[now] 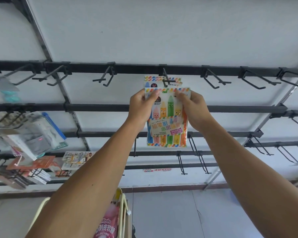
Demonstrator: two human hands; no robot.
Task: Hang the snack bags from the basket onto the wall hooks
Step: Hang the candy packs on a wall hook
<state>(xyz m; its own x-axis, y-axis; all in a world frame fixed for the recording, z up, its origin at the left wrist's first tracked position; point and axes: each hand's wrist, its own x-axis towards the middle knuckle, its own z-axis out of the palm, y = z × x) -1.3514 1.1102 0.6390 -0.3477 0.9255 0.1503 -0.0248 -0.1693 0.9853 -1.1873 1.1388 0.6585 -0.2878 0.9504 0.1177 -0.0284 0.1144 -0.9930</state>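
Observation:
A colourful snack bag [167,121] printed with crayon figures is held up in front of the wall rack. My left hand [141,107] pinches its top left corner and my right hand [194,109] pinches its top right corner. Just above it a black wall hook [167,79] carries one or two matching bags [155,81], mostly hidden behind the held bag. The held bag's top edge sits just below the hook's tip. Low in the view, a cream wire basket [123,208] holds a pink snack bag [108,224].
Black rails cross the white wall with several bare hooks, such as one hook [107,76] to the left and another hook [213,79] to the right. Packaged goods [40,133] hang on the left side. A small label [156,170] is stuck on a lower rail.

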